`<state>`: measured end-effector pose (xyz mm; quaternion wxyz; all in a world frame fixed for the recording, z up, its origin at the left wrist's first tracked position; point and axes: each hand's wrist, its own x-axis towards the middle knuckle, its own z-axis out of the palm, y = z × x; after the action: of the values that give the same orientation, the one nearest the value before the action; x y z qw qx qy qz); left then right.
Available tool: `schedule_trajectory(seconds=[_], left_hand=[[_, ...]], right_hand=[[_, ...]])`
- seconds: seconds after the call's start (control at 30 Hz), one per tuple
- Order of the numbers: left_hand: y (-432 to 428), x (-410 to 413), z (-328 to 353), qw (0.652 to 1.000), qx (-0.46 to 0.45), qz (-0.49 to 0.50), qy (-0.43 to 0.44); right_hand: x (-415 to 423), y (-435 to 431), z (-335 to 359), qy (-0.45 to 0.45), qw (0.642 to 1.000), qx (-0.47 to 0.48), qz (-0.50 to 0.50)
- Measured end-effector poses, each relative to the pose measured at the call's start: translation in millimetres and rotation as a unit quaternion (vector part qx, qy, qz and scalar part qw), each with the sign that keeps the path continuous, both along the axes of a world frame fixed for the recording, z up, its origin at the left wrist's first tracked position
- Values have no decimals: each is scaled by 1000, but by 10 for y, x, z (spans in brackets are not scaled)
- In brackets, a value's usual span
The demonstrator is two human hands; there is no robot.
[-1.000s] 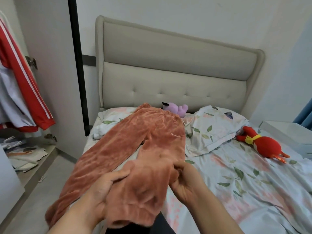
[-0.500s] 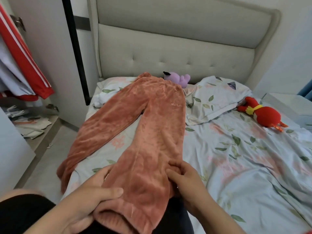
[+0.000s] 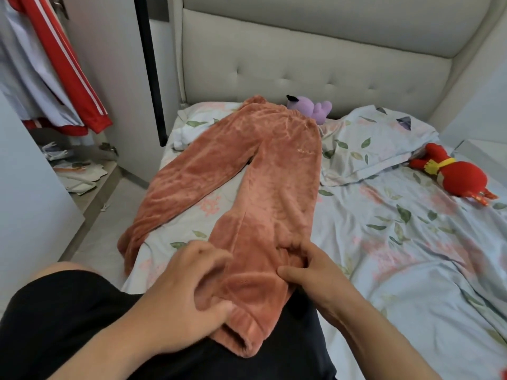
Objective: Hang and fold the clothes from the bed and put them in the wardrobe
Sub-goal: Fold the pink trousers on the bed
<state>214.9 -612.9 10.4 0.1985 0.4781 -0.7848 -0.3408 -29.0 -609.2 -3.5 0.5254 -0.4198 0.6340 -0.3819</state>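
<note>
One garment only, the orange trousers (image 3: 263, 171), is seen spread unfolded on the bed (image 3: 397, 242) at frame centre, its lower leg pinched by the left hand (image 3: 189, 292) and right hand (image 3: 315, 272), so folding and storing remain.

trousers (image 3: 247, 182) lie on the bed (image 3: 411, 256), wardrobe (image 3: 41, 105) left.

Orange fleece trousers (image 3: 263, 171) lie spread on the bed (image 3: 397, 242), waistband just below the purple plush toy (image 3: 310, 108), while the left hand (image 3: 181, 292) and right hand (image 3: 315, 272) pinch the nearer leg's cuff, far from the toy.
</note>
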Motion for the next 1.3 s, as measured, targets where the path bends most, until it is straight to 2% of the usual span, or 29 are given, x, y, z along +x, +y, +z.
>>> schedule_trajectory(seconds=[0.13,0.2,0.27,0.33,0.4,0.5,0.6,0.7,0.77,0.87,0.97,1.03,1.07,1.17,1.23,1.3], left_hand=[[90,-56,-54,992,2,-120,-45],[78,-81,-94,992,4,-120,-41],[68,-91,-75,994,18,-107,2],[72,-78,-14,990,62,-96,85],[74,-75,41,983,96,-108,112],[101,-94,14,987,70,-144,-7],[142,-114,40,981,41,-165,-89],[205,-134,-5,964,-78,-181,-179],[242,-178,-102,951,-185,-179,-170],[254,-254,-190,946,-242,-167,-136],[223,-266,-153,962,-250,-107,-33],[154,-214,-38,976,-180,22,119],[92,-163,14,968,-124,81,200],[-149,49,171,905,-31,199,375],[-296,187,234,847,13,235,477],[-440,320,250,803,48,254,537]], right_hand=[[14,-8,-71,-38,997,-18,-63],[41,-9,-62,-157,982,-6,-105],[48,-5,-62,-209,969,7,-136],[30,-4,-82,-169,974,8,-148],[-3,-8,-98,-131,979,3,-155],[-32,12,-156,-54,988,-9,-142],[-43,19,-144,4,992,-12,-127],[-80,1,-43,0,994,-6,-105],[-105,-26,29,21,996,-28,-81],[-127,-116,110,53,995,-83,-26],[-141,-268,178,104,985,-135,-7],[-151,-413,177,152,975,-164,-5],[-155,-498,160,175,969,-174,-3],[-110,-778,98,232,956,-172,46],[-51,-986,42,258,948,-164,87],[6,-1231,-16,262,948,-150,104]])
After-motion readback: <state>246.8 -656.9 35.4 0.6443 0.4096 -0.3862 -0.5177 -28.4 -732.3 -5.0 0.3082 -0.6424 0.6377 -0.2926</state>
